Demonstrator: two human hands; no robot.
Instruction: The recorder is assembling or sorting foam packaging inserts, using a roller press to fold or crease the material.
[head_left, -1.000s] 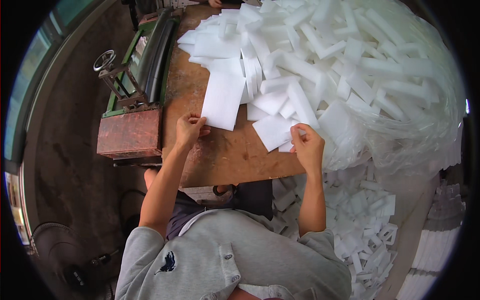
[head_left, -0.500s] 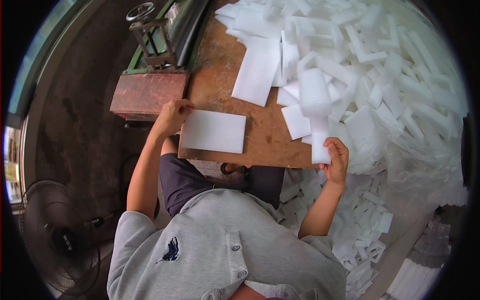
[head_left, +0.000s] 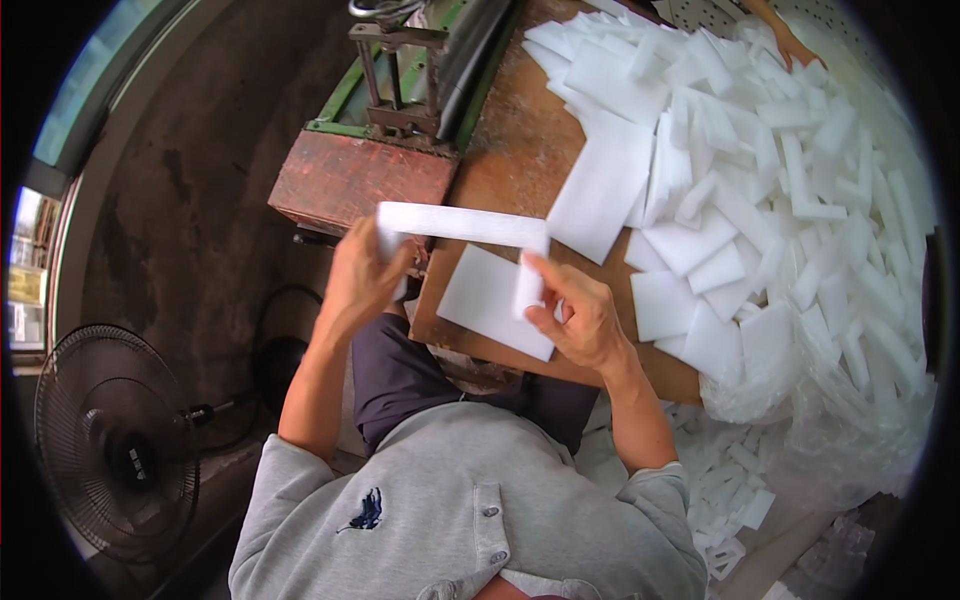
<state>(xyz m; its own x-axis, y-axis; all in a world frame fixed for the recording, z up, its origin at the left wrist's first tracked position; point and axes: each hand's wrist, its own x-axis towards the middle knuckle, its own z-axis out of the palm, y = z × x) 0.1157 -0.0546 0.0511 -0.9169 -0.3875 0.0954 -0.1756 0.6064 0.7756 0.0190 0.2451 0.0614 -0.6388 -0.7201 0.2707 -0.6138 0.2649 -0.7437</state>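
Between my hands is a U-shaped white foam piece (head_left: 465, 222), raised above the near edge of the table. My left hand (head_left: 366, 268) grips its left leg, fingers partly hidden behind the foam. The right leg is pinched between the thumb and fingers of my right hand (head_left: 583, 310). Below, a flat white foam sheet (head_left: 487, 298) lies on the brown tabletop (head_left: 520, 120), partly covered by the right hand and the foam.
A large heap of white foam pieces (head_left: 740, 220) covers the table's right side, with clear plastic film (head_left: 800, 400) along it. Another person's hand (head_left: 795, 48) reaches in at the far right. A machine with a red block (head_left: 362, 180) stands left. A fan (head_left: 120, 445) is lower left.
My right hand has come left from the heap with a foam piece, now held open as a U in both hands. My left hand has left the sheet. The view has shifted.
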